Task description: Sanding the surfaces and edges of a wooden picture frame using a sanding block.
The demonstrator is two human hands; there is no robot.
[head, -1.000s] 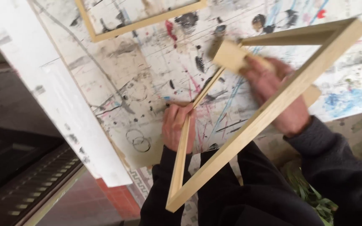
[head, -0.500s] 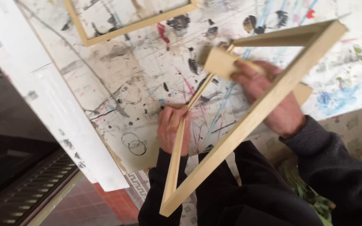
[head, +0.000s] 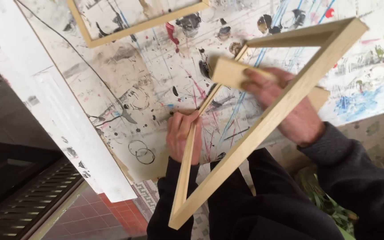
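The wooden frame (head: 263, 124) is gripped by the left hand (head: 184, 135) near the table (head: 125, 89) edge; a wood block (head: 232, 73), gripped by the right hand (head: 290, 106), is pressed along its far bar.

We see a pale wooden frame (head: 263, 126), bare and open in the middle, tilted above the paint-spattered counter (head: 147, 75). A small wooden block (head: 230, 73), same pale colour, rests flat against the frame's thin far bar.

A paint-spattered tabletop (head: 147, 84) carries a second wooden frame (head: 130, 29) at its far edge. Red floor tiles (head: 107, 218) and a dark grille (head: 27, 195) lie below.
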